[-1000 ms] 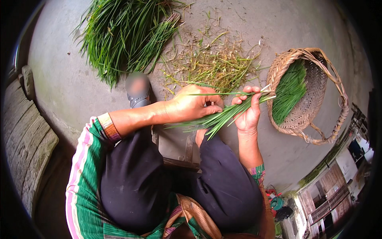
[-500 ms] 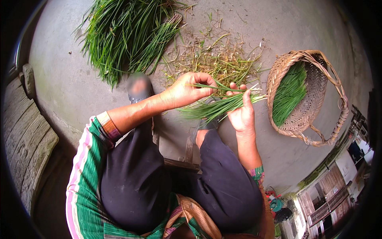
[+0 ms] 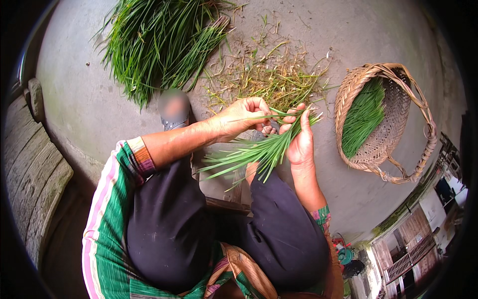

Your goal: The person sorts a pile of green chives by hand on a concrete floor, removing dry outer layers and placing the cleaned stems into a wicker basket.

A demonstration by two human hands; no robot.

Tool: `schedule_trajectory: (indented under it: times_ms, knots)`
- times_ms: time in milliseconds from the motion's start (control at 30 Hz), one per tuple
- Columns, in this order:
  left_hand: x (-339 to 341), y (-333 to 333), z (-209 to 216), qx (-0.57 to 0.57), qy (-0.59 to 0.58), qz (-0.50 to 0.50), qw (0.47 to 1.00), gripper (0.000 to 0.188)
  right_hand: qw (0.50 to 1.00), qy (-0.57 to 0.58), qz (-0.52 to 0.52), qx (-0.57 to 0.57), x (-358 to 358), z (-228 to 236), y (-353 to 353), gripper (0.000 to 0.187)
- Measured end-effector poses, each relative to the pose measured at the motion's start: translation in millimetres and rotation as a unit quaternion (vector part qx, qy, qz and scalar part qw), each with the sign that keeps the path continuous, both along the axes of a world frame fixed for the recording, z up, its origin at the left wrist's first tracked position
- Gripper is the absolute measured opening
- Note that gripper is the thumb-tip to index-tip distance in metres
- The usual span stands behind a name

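- Right hand [image 3: 300, 144] grips a bunch of long green blades [image 3: 266, 152], held above the grey floor [image 3: 358, 204]; left hand [image 3: 245, 115] pinches a strand beside it.
- On the floor: a leafy green pile [image 3: 159, 45], yellowed trimmings [image 3: 279, 84], a woven basket [image 3: 396, 117] with greens inside.
- Weathered slabs [image 3: 30, 174] edge the left; a wooden building front [image 3: 413, 234] shows lower right.

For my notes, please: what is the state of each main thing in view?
Slim bundle of long green leaves: held, tips fanned out
Right bare hand: gripping it near the pale ends
Left bare hand: pinching thin green blades
Round brown woven basket: partly filled with green leaves
Large green leafy heap: lying on grey floor
Yellowish plant scraps: scattered loosely
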State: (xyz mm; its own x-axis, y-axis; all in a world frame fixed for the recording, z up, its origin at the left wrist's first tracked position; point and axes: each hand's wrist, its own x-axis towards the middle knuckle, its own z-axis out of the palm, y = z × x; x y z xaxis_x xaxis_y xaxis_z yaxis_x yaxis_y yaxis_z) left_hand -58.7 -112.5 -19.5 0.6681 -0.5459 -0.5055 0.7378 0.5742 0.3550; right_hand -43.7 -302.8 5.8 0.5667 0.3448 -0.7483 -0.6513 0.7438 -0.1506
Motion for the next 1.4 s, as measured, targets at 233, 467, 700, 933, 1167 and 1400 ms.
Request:
schedule_trajectory:
  times_ms: [233,467,700,933,1167,1400]
  knots:
    - [-1.7,-2.4,-3.2,0.000,0.005,0.015,1.000,0.014,1.000,0.017,-0.010,-0.016,-0.2,-1.5,3.8,0.026]
    - [7.8,10.0,7.4,-0.019,-0.075,0.013,0.997,0.012,0.997,0.009,-0.078,-0.012,2.6,-13.1,-11.0,0.019]
    - [-0.7,57.2,-46.5,0.473,-0.260,-0.284,0.792,0.033,0.947,-0.033,-0.163,0.276,18.4,3.5,-41.8,0.018]
    - [3.2,71.2,-45.7,0.590,-0.365,-0.152,0.704,0.029,0.947,-0.046,-0.146,0.281,12.7,6.7,-53.9,0.019]
    - [35.4,74.0,-23.9,0.570,-0.253,-0.221,0.750,0.024,0.971,-0.060,-0.110,0.203,6.8,8.9,-49.8,0.019]
    - [31.0,86.2,-10.6,0.360,-0.162,-0.014,0.919,0.023,0.986,-0.101,-0.059,0.121,6.7,-2.3,-45.0,0.018]
